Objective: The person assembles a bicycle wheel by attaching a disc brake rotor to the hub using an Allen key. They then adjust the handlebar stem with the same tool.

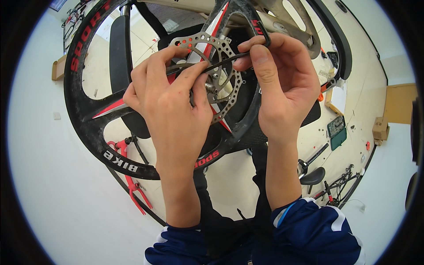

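A black wheel [76,84] with broad red-and-silver spokes lies before me, a silver perforated brake disc [239,84] at its hub. Over the disc, my right hand [282,79] pinches a black L-shaped hex key [227,60] between thumb and fingers, near its bend. The long arm of the key slants down left to my left hand [174,99]. There the thumb and index finger close around its far end, hiding the tip. Whether a small bolt sits between those fingertips, I cannot tell. The other left fingers rest across the disc's upper left edge.
Behind the wheel is a pale metal frame part [282,17]. On the floor lie a red fork [130,181] at left, and a black saddle [312,176] and a green open case [338,139] at right. Cardboard boxes [380,129] stand by the right wall.
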Demonstrator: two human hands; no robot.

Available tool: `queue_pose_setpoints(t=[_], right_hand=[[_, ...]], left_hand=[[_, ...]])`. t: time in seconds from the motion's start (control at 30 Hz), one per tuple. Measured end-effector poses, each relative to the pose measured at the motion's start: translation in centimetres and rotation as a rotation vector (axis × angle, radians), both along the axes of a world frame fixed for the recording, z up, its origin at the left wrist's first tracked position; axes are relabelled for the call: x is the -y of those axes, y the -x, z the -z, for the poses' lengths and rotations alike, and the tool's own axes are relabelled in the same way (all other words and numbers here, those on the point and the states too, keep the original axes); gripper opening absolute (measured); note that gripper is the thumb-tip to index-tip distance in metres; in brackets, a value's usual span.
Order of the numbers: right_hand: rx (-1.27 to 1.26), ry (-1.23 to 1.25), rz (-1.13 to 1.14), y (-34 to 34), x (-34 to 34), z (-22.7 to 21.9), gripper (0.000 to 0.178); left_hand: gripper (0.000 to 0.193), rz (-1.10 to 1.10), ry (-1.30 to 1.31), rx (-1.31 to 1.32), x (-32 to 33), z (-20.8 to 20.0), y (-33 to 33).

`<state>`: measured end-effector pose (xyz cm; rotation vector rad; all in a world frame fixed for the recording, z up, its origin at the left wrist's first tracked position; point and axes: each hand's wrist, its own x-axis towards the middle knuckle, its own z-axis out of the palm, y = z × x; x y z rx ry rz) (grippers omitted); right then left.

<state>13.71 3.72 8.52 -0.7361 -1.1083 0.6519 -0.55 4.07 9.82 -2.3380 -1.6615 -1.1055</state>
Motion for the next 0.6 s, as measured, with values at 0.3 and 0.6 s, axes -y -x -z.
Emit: queue_pose_setpoints(t=[0.3,0.6], right_hand=[[0.03,-0.073,0.036,-0.57,-0.23,0.29,0.018],[0.093,-0.108,-0.013,-0.51,-0.14,0.1,0.023]], left_hand=[[0.02,-0.026,-0.025,-0.02,0.01,-0.16,-0.19],[0.021,-0.011,-0.072,0.005,0.02,-0.35,-0.44]])
